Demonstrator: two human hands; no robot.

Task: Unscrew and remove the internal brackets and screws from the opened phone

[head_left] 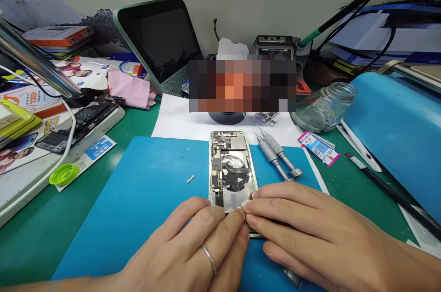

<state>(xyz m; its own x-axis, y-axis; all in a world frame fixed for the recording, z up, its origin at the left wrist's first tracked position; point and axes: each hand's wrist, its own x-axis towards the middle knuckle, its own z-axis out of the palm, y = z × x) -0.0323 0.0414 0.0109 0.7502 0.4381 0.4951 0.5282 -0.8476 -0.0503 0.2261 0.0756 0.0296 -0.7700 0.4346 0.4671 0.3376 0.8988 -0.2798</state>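
An opened smartphone (236, 175) lies on the blue mat (144, 200), its circuit board and a round dark coil area exposed. My left hand (200, 241), with a ring on one finger, grips the phone's lower end, its fingertips pressed together there. From the other side my right hand (310, 227) closes its fingertips on the lower right edge, close to the left ones. Whatever lies under the fingertips is hidden. Two metal screwdrivers (274, 152) rest right of the phone. To its left lies a small metal bracket (190, 179).
A glass jar (324, 106), white tweezers (360, 145) and a black-handled blade tool (389, 186) lie right. At left are another phone part (86, 120) and a green cap (64, 174). Behind stands a screen device (161, 39); a blurred patch covers the back middle.
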